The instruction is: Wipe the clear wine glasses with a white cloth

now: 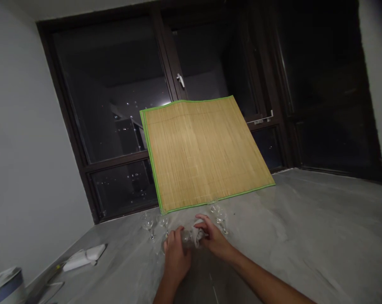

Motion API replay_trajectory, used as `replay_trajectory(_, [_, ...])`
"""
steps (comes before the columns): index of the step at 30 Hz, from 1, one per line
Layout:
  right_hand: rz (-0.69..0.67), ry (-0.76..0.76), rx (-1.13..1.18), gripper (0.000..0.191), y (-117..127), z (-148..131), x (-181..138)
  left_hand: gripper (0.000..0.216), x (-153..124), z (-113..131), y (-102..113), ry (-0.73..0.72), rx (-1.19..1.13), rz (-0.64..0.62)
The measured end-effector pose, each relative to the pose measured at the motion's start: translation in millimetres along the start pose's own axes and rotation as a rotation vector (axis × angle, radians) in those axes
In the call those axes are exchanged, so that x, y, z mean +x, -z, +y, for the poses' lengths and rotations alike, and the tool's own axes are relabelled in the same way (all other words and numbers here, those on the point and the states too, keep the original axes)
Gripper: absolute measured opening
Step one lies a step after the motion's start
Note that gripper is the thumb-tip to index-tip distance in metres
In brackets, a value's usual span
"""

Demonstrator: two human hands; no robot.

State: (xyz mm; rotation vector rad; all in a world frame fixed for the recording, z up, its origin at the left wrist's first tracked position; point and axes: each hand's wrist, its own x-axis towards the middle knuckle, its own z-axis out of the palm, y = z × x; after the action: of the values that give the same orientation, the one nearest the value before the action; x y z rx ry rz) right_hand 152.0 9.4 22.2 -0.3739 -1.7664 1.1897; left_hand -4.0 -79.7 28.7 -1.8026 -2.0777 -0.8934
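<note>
Low over counter, left hand (175,252) grips glass (187,239); right hand (212,236) pinches white cloth (197,238) against it.

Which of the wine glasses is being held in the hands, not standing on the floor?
The glass between the left hand and right hand, with a white cloth. The other glasses stand untouched.

On the counter (320,219), a mat (203,152) leans against the window (115,105) at the back edge. Just before its lower edge stand wine glasses: two (148,223) to the left, two (221,217) to the right. Between them, nearer me, my left hand (176,255) and right hand (211,236) meet around another glass (188,239). A power adapter (85,255) lies far left, a bin (4,287) at the near-left corner.
</note>
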Motion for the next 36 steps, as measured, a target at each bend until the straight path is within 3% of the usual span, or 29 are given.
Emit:
replay_trajectory(4, [0.055, 0.080, -0.224, 0.076, 1, 7, 0, 0.059, -1, 3, -2, -0.024, -0.016, -0.061])
replay_trajectory(9, [0.171, 0.234, -0.511, 0.078, -2, -5, -3, 0.063, -2, 3, -5, -0.005, -0.023, -0.056])
replay_trajectory(13, [0.192, 0.200, -0.616, 0.078, -2, -9, -2, 0.065, -1, 5, -2, -0.008, -0.025, -0.055])
replay_trajectory(16, [0.125, 0.097, -0.615, 0.077, -3, -7, -2, 0.065, -1, 8, 2, -0.014, 0.002, -0.072])
replay_trajectory(21, [0.154, -0.038, -0.571, 0.071, -6, -10, -5, 0.064, -1, 10, 1, 0.007, 0.033, -0.053])
replay_trajectory(27, [0.151, 0.031, -0.430, 0.054, -17, -27, -13, 0.063, -1, 7, -4, 0.050, 0.048, 0.017])
replay_trajectory(31, [0.112, 0.029, -0.301, 0.053, -20, -32, -15, 0.062, -2, 7, -2, 0.000, -0.036, -0.015])
replay_trajectory(36, [-0.031, 0.010, -0.237, 0.059, -13, -22, -13, 0.063, -4, 5, 1, -0.039, -0.083, -0.067])
